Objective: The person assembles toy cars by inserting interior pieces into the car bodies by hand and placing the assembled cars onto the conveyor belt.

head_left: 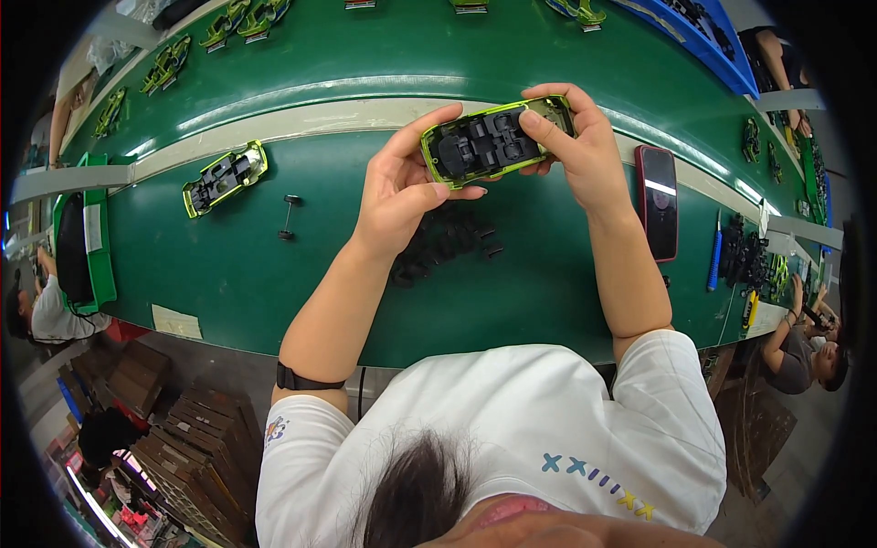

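Between both hands, above the green table, is a lime-green toy car body [482,146], turned so its black interior faces up. My left hand [395,187] grips its left end, thumb at the lower edge and fingers along the upper side. At the other end my right hand [585,151] is closed round it, its thumb pressing on the black interior part. Small black parts [438,245] lie in a loose pile below, partly hidden by my left forearm. Farther left are a wheel axle [289,217] with two black wheels and another green car body [225,179].
A phone [658,203] lies right of my right arm, near a blue pen-like tool [714,258] and a yellow-handled tool [750,310]. A green bin [102,251] stands at left, a blue bin [744,68] at upper right. More car bodies [167,66] line the far side. Other people sit at both sides.
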### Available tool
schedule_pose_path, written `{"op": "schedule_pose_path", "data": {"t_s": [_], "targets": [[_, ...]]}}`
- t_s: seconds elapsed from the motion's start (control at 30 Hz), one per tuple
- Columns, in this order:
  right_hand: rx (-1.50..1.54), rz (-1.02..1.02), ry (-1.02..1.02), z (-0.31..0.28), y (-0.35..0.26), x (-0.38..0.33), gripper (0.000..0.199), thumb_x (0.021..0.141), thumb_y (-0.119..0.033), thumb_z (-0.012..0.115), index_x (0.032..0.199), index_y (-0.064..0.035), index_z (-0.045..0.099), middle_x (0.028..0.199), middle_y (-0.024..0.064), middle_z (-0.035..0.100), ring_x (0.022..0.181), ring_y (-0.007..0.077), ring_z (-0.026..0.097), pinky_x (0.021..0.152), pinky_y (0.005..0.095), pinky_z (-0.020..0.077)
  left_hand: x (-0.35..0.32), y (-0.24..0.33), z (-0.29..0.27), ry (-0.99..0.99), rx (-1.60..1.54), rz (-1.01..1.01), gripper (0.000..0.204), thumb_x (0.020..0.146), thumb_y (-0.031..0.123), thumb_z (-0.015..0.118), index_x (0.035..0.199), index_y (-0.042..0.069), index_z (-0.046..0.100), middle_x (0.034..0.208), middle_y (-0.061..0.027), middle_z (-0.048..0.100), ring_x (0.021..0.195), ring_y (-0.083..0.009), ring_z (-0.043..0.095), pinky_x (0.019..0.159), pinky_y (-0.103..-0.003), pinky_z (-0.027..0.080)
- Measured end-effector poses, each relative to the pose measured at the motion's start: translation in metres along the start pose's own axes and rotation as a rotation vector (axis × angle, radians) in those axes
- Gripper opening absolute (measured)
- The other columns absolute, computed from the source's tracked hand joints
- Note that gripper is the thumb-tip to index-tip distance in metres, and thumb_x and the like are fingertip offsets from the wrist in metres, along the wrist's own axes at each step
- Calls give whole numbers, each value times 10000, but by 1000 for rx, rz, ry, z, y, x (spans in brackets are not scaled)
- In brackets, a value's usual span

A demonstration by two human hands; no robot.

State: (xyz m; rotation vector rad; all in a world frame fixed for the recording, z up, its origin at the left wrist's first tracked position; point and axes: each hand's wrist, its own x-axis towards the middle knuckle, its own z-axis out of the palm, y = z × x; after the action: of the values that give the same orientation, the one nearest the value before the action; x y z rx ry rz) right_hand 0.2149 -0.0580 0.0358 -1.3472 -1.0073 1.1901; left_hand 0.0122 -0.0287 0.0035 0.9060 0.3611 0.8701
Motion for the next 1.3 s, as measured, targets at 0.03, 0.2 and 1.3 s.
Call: {"op": "schedule_pose_path", "data": {"t_s": [0.03,0.2,1.3], "targets": [[-1,0,-1,0,0,-1,293,824,-192,687,1019,-26,544,768,46,620,537,112,596,447,207,443,0,0,0,12,-3,5,679,670,-47,462,1342,-39,362,1183,-177,524,1032,-280,601,803,-371,567],[-46,-65,-20,1,0,-3,313,807,-184,704,1038,-41,549,803,26,608,626,86,596,476,200,466,-2,3,0,67,23,-47,578,730,-43,495,1303,-21,429,1120,-153,557,970,-223,611,791,-355,565],[64,-61,-247,17,23,-10,500,787,-84,684,1208,67,462,908,129,644,830,161,635,779,287,514,-1,-17,8,207,97,-17,535,830,-70,547,1328,-73,353,1185,-125,541,1086,-168,537,932,-301,439]]}}
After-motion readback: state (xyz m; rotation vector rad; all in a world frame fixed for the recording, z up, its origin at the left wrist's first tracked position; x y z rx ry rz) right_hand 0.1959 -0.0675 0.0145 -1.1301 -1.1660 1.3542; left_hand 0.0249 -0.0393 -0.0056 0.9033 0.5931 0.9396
